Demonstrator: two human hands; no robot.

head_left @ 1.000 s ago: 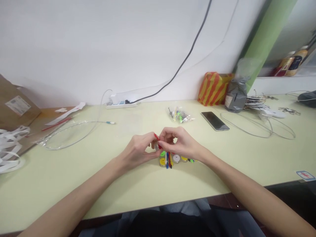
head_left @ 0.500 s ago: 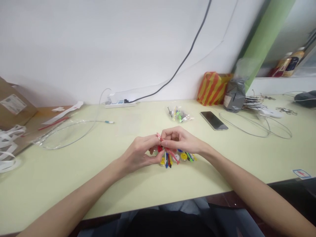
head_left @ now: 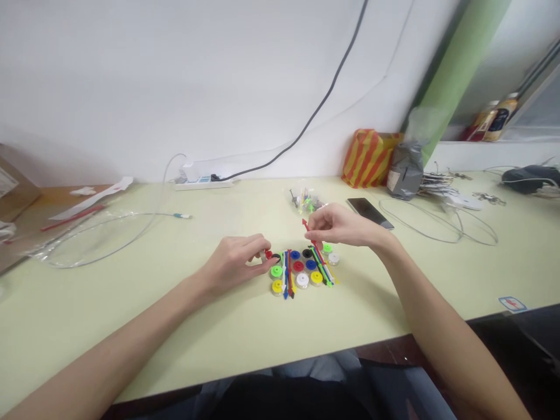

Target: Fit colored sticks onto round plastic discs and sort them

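Note:
My left hand (head_left: 231, 262) pinches a small red round piece with a clear base (head_left: 268, 254) at the left edge of a cluster on the table. Between thumb and fingers of my right hand (head_left: 339, 226) is a slim red plastic arrow (head_left: 305, 224), slanting over the right part of the cluster. Below the hands lie round pieces in several colours, among them a yellow one (head_left: 316, 278), a white one (head_left: 302, 280) and a green one (head_left: 276, 272). Two bundles of coloured arrows, a left one (head_left: 287, 277) and a right one (head_left: 322, 268), lie among them.
Behind the right hand is a clear bag of small coloured parts (head_left: 308, 201), near a phone (head_left: 370, 213). A striped bag (head_left: 366, 158) and a grey bag (head_left: 405, 169) stand at the wall. A power strip (head_left: 203, 183) and a loose cable (head_left: 144, 239) lie to the left.
My hands were together over the cluster; they have moved apart. The right went right and up with the red arrow, the left went left with the red round piece. More of the cluster shows.

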